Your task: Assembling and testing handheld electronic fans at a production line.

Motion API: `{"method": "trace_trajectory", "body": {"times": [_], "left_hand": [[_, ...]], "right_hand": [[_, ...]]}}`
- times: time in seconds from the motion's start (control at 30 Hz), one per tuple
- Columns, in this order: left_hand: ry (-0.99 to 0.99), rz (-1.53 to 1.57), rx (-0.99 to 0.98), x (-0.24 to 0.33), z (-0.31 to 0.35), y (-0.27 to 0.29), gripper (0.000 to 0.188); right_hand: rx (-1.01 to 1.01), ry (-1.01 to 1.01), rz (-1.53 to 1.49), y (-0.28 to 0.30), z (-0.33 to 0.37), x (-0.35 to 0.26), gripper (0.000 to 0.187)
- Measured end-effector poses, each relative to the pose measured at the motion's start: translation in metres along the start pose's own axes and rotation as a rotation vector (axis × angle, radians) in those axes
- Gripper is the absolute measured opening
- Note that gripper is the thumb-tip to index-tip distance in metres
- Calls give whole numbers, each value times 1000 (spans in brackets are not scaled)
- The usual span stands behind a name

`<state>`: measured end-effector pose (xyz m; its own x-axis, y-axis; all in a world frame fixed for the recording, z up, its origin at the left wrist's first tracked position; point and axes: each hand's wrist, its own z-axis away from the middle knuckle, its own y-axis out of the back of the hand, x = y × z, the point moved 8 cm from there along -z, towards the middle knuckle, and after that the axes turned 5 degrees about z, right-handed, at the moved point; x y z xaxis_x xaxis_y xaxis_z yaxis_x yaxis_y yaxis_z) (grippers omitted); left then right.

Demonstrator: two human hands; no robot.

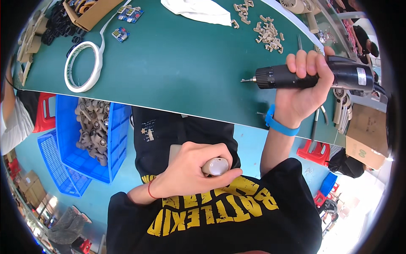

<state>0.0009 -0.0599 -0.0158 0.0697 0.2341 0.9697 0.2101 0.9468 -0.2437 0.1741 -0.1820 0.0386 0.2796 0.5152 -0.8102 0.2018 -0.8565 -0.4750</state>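
Beige rounded part (217, 166), end up, is in front of the person's shirt (215, 213), off the near edge of the green worktop (177, 63), L hand (190, 167) clamped round it. On the worktop: white tape roll (97, 70) & blue PCBs (131, 15) at L, small beige clips (268, 35) at far R; blue bin (118, 142) w/ beige pcs (91, 131) below the edge, pale-blue floor (249, 146) around. R hand (306, 86), raised over the worktop's R side, is wrapped round a blk elec. screwdriver (270, 78), bit pointing L, hiding bits of surface behind.

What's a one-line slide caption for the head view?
Right hand holds a black electric screwdriver above a green table; left hand grips a beige part.
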Motion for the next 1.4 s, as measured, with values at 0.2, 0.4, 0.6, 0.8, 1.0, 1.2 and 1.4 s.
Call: {"method": "trace_trajectory", "body": {"times": [0.2, 0.4, 0.6, 0.8, 1.0, 1.2, 1.4], "left_hand": [[-32, 16, 301, 5, -2, 22, 15], [-33, 64, 336, 14, -17, 30, 34], [-202, 103, 229, 25, -22, 20, 16], [-283, -52, 298, 30, -13, 25, 16], [-272, -83, 341, 30, -10, 25, 14], [-192, -85, 352, 27, -8, 24, 9], [-211, -135, 368, 23, -7, 23, 12]], "right_hand": [[-50, -37, -243, -5, 7, -25, 28], [-301, -180, -567, -40, 15, -47, 27], [-315, -230, -656, -49, 20, -44, 29], [-344, -274, -637, -47, 21, -39, 29], [-360, -236, -601, -47, 23, -45, 29], [-411, -199, -520, -50, 27, -46, 31], [-455, -98, -495, -56, 36, -51, 35]]}}
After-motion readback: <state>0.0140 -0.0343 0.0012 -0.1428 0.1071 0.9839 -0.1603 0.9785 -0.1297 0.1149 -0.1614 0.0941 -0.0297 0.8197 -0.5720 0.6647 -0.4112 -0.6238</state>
